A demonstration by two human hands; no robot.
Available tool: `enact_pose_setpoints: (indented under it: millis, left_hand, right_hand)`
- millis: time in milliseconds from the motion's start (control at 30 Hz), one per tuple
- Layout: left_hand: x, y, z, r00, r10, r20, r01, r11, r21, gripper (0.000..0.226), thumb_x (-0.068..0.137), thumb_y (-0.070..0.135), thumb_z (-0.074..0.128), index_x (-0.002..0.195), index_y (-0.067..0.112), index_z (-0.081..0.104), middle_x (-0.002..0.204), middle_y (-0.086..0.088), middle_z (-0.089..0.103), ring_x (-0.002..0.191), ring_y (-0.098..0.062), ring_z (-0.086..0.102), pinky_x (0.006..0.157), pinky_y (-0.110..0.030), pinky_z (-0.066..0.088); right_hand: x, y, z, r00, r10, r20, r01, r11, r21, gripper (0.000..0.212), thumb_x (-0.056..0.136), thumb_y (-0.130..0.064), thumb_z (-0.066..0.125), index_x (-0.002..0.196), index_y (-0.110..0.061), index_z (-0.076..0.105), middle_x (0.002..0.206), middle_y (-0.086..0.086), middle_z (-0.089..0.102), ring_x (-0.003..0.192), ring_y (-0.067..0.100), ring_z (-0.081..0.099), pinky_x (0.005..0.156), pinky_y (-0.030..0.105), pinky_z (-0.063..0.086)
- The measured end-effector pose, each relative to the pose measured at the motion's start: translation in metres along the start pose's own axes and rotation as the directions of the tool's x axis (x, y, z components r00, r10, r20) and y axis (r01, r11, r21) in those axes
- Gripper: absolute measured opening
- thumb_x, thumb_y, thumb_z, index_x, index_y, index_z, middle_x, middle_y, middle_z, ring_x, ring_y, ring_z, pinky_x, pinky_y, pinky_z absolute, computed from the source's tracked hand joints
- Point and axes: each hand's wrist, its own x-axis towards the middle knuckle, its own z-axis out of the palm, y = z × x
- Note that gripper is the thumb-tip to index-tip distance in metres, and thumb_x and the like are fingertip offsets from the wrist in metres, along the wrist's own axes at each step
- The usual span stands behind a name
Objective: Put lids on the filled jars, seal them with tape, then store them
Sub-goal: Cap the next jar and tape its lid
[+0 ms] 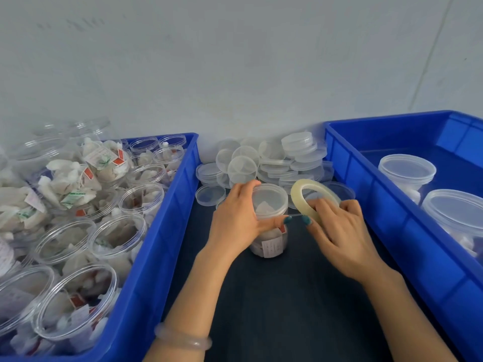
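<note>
A clear filled jar (270, 242) with its lid (269, 198) on stands on the dark table between two blue bins. My left hand (235, 220) grips the jar around the lid, thumb pressed on the front of the lid's rim. My right hand (337, 226) holds a roll of clear tape (300, 190) just right of the jar, fingers through its hole. A short strip of tape (295, 216) stretches from the roll to the lid's edge under my left thumb.
The left blue bin (167, 231) is packed with several open jars of tea bags. The right blue bin (371, 202) holds two lidded jars (407, 171). A heap of loose clear lids (274, 160) lies behind the jar against the white wall.
</note>
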Motion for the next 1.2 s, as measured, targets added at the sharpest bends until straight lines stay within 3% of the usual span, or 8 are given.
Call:
enact_pose_setpoints:
  millis: [167, 300, 433, 500, 633, 800, 1067, 1200]
  left_hand:
    - [0.001, -0.005, -0.012, 0.994, 0.068, 0.086, -0.067, 0.998, -0.012, 0.112, 0.052, 0.090, 0.058, 0.147, 0.035, 0.039, 0.144, 0.018, 0.043, 0.124, -0.006, 0.047, 0.096, -0.027, 0.041]
    - [-0.002, -0.007, -0.022, 0.969, 0.158, 0.190, -0.145, 0.986, -0.082, 0.094, 0.068, 0.057, 0.083, 0.149, 0.039, 0.038, 0.145, 0.023, 0.041, 0.124, 0.002, 0.043, 0.101, -0.024, 0.040]
    - [-0.003, -0.009, -0.029, 0.930, 0.204, 0.307, -0.165, 0.975, -0.148, 0.093, 0.074, 0.040, 0.084, 0.151, 0.035, 0.033, 0.147, 0.020, 0.039, 0.130, 0.002, 0.041, 0.107, -0.022, 0.038]
    - [-0.004, -0.003, -0.025, 0.929, 0.176, 0.325, -0.151, 0.983, -0.103, 0.096, 0.072, 0.050, 0.082, 0.150, 0.034, 0.030, 0.146, 0.019, 0.036, 0.129, -0.001, 0.041, 0.105, -0.024, 0.040]
    - [-0.006, 0.019, -0.008, 0.985, 0.065, 0.159, -0.068, 0.998, 0.014, 0.101, 0.061, 0.085, 0.069, 0.141, 0.032, 0.038, 0.134, 0.018, 0.044, 0.117, -0.004, 0.048, 0.096, -0.029, 0.046]
    - [-0.003, 0.011, -0.016, 0.975, 0.103, 0.196, -0.093, 0.994, -0.059, 0.082, 0.069, 0.064, 0.080, 0.138, 0.037, 0.043, 0.135, 0.021, 0.048, 0.117, 0.001, 0.049, 0.101, -0.033, 0.047]
    - [0.000, 0.010, -0.027, 0.919, 0.191, 0.344, -0.112, 0.965, -0.237, 0.071, 0.072, 0.028, 0.086, 0.133, 0.035, 0.051, 0.130, 0.024, 0.053, 0.122, 0.008, 0.048, 0.105, -0.021, 0.042]
    - [0.001, 0.012, -0.030, 0.908, 0.197, 0.371, -0.186, 0.980, -0.066, 0.085, 0.073, 0.046, 0.083, 0.144, 0.031, 0.038, 0.136, 0.019, 0.043, 0.130, 0.001, 0.035, 0.101, -0.013, 0.033]
  right_hand:
    - [0.002, 0.001, -0.003, 0.985, 0.039, -0.167, -0.074, 0.975, -0.210, 0.036, 0.096, -0.043, 0.038, 0.089, -0.017, 0.061, 0.084, -0.006, 0.060, 0.070, 0.021, 0.056, 0.075, 0.036, 0.023]
    - [0.004, 0.001, -0.001, 0.972, 0.060, -0.226, -0.100, 0.980, -0.170, 0.041, 0.093, -0.055, 0.041, 0.083, -0.020, 0.060, 0.080, -0.008, 0.056, 0.066, 0.013, 0.039, 0.076, 0.034, 0.021]
    - [0.004, -0.006, 0.001, 0.982, 0.058, -0.180, -0.076, 0.993, -0.093, 0.040, 0.092, -0.056, 0.041, 0.082, -0.023, 0.060, 0.079, -0.010, 0.055, 0.067, 0.016, 0.048, 0.075, 0.036, 0.023]
    - [0.003, -0.010, 0.002, 0.985, 0.064, -0.161, -0.073, 0.996, -0.048, 0.038, 0.092, -0.054, 0.040, 0.083, -0.024, 0.061, 0.077, -0.012, 0.054, 0.070, 0.015, 0.050, 0.074, 0.037, 0.023]
    - [-0.001, -0.011, 0.002, 0.987, 0.076, -0.142, -0.080, 0.996, -0.025, 0.037, 0.090, -0.050, 0.039, 0.086, -0.024, 0.065, 0.068, -0.014, 0.054, 0.068, 0.016, 0.053, 0.072, 0.035, 0.017]
    - [-0.005, 0.001, -0.003, 0.997, -0.003, -0.072, 0.008, 0.997, 0.072, 0.035, 0.095, -0.053, 0.039, 0.096, -0.029, 0.065, 0.079, -0.020, 0.054, 0.077, 0.008, 0.050, 0.074, 0.035, 0.018]
    - [0.000, -0.011, 0.002, 0.974, 0.092, -0.209, -0.107, 0.993, -0.059, 0.049, 0.093, -0.063, 0.039, 0.071, -0.020, 0.050, 0.075, -0.012, 0.048, 0.074, 0.015, 0.044, 0.075, 0.035, 0.017]
    - [-0.002, -0.012, 0.005, 0.979, 0.089, -0.185, -0.087, 0.996, 0.016, 0.048, 0.093, -0.063, 0.038, 0.077, -0.022, 0.057, 0.077, -0.011, 0.050, 0.077, 0.015, 0.046, 0.075, 0.037, 0.018]
